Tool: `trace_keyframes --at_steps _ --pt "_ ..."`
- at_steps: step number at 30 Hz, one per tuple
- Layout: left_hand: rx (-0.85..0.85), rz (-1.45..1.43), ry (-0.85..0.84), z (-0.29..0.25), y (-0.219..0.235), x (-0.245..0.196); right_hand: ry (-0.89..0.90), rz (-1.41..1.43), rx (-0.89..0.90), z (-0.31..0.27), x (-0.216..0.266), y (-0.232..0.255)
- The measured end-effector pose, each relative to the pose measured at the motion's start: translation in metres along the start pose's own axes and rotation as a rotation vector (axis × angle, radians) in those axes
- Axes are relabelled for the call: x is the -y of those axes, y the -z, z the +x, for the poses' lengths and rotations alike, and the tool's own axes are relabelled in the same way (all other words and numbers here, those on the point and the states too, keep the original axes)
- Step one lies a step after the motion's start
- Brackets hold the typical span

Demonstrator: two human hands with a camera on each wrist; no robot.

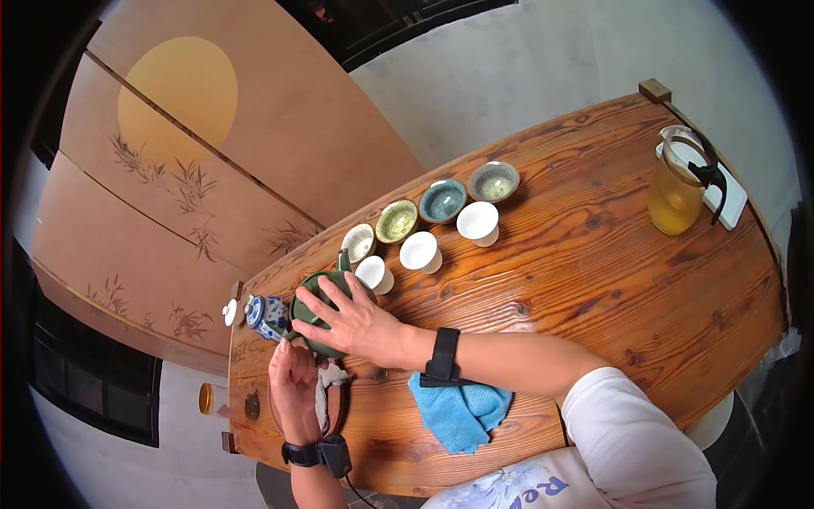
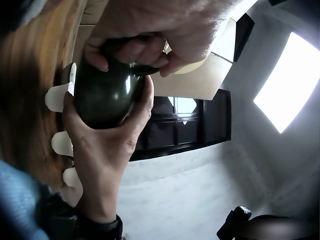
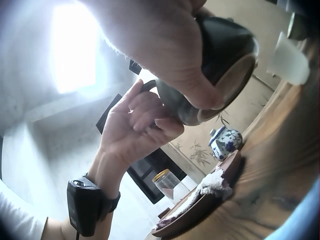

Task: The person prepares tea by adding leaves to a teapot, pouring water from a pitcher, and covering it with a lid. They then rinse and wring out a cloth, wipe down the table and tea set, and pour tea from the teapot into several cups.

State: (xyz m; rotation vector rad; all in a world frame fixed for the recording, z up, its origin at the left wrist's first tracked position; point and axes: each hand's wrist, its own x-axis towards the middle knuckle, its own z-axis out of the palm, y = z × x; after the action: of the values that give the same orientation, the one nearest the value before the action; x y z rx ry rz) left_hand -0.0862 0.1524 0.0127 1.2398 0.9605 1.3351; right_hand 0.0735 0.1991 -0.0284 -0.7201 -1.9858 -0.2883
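Note:
A dark green teapot [image 1: 310, 299] is held up between both hands, tilted, its spout [image 1: 342, 260] toward the cups. In the right wrist view its pale base ring [image 3: 234, 86] shows. My left hand [image 1: 295, 382] grips the handle, fingers curled through it, as the left wrist view also shows. The right hand [image 1: 360, 324] clasps the teapot's body with fingers spread over it and the thumb [image 3: 202, 92] near its base. Close to the spout stand a white cup [image 1: 375, 276] and a speckled pale bowl [image 1: 359, 243].
Two more white cups [image 1: 420, 253] and several glazed bowls [image 1: 443, 201] continue the rows. A blue-and-white jar [image 1: 267, 317] stands left, near a round tray [image 3: 192, 222] with a crumpled cloth [image 3: 214, 185]. A blue towel [image 1: 462, 411] lies in front; a glass pitcher [image 1: 676, 191] stands far right.

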Motion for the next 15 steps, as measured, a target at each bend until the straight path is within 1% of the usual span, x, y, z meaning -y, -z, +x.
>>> trace_keyframes --at_steps 1,3,6,8,10,12,14,15 --pt "-0.001 0.001 0.000 0.001 -0.001 0.000 0.000 0.001 0.000 0.002 -0.002 0.000" --pt "0.030 -0.093 -0.022 0.005 -0.005 -0.002 0.025 -0.013 -0.032 0.007 -0.009 0.001" --pt "0.040 -0.090 -0.042 0.017 -0.011 -0.003 0.040 -0.040 -0.023 0.013 -0.022 0.006" --pt "0.081 -0.095 -0.059 0.029 -0.013 -0.004 0.031 -0.042 -0.027 0.017 -0.030 0.011" --pt "0.065 -0.014 -0.030 0.040 -0.019 -0.008 0.022 -0.072 -0.024 0.020 -0.040 0.012" --pt "0.086 0.007 -0.034 0.051 -0.023 -0.010 0.005 -0.050 -0.035 0.023 -0.049 0.011" --pt "0.094 -0.012 -0.012 0.061 -0.030 -0.011 0.027 -0.094 0.013 0.026 -0.060 0.013" --pt "0.092 0.008 -0.012 0.065 -0.034 -0.012 0.012 -0.074 0.042 0.027 -0.064 0.015"
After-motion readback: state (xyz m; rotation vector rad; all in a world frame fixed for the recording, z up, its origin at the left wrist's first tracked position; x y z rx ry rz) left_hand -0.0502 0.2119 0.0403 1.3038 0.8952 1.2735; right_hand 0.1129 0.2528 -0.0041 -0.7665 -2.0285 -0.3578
